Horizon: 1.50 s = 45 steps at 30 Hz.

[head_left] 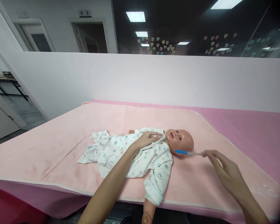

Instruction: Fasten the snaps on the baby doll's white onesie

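Note:
A baby doll (180,140) in a white patterned outfit (114,143) lies on its back, its head to the right. My left hand (148,140) rests on the doll's chest near the collar, fingers stretched out and holding nothing that I can see. Off to the right of the doll's head, my right hand (224,166) pinches the end of a thin pale stick with a blue tip (181,152). The stick is blurred, and its blue tip appears in front of the side of the doll's head; whether they touch I cannot tell.
Under the doll is a pale pink blanket (60,133) over a brighter pink surface (254,133). One doll arm (148,211) hangs over the near edge. A white partition wall (154,81) stands behind, with dark glass above it.

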Each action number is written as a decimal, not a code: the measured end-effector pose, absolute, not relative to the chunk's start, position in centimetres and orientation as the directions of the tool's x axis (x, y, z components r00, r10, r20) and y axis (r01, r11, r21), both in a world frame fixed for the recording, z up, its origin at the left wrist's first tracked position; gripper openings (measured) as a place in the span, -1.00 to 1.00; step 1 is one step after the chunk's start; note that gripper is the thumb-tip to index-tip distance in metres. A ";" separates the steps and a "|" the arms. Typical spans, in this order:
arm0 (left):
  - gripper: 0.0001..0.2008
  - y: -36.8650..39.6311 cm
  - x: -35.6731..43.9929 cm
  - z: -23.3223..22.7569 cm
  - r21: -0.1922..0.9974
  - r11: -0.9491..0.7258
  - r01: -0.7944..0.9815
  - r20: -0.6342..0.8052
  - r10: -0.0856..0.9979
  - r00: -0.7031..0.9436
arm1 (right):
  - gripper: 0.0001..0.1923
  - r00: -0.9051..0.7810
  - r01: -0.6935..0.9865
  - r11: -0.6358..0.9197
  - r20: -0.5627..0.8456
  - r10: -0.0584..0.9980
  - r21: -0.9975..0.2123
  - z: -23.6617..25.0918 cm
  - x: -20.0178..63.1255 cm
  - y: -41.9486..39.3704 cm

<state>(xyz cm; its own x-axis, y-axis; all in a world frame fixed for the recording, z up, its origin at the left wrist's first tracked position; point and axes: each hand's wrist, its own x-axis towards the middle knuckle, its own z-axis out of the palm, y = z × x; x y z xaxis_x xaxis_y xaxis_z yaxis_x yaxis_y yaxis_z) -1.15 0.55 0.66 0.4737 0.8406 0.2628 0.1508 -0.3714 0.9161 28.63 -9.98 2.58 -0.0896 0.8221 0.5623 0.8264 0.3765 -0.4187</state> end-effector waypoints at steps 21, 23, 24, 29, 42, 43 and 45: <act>-0.69 0.4 -0.7 0.0 0.834 -0.496 0.241 0.401 0.846 0.351 | -0.80 -0.427 0.709 0.705 0.794 0.434 -0.004 -0.9 12.4 -2.3; -0.73 0.8 -1.0 0.1 0.898 -0.424 0.120 0.368 0.872 0.322 | -0.75 -0.379 0.668 0.744 0.844 0.380 -0.035 -1.4 12.3 -1.6; -0.78 0.9 -1.1 0.2 0.923 -0.380 0.058 0.345 0.887 0.308 | -0.71 -0.352 0.640 0.767 0.867 0.351 -0.051 -1.7 12.4 -1.4; -0.90 1.1 -1.3 0.5 0.961 -0.119 -0.248 0.180 0.954 0.241 | -0.65 -0.311 0.547 0.835 0.910 0.273 -0.064 -2.8 13.3 -1.7; -0.76 1.0 -1.5 0.6 0.958 -0.089 -0.274 0.163 0.952 0.258 | -0.68 -0.216 0.522 0.828 0.906 0.363 -0.207 -3.4 13.1 -1.7; -0.75 0.9 -1.5 0.7 0.963 -0.084 -0.258 0.156 0.949 0.273 | -0.68 -0.216 0.503 0.842 0.916 0.339 -0.192 -3.5 13.1 -1.7; -0.75 0.8 -1.5 0.8 0.966 -0.071 -0.247 0.146 0.944 0.297 | -0.67 -0.241 0.510 0.847 0.919 0.311 -0.153 -3.5 13.1 -1.7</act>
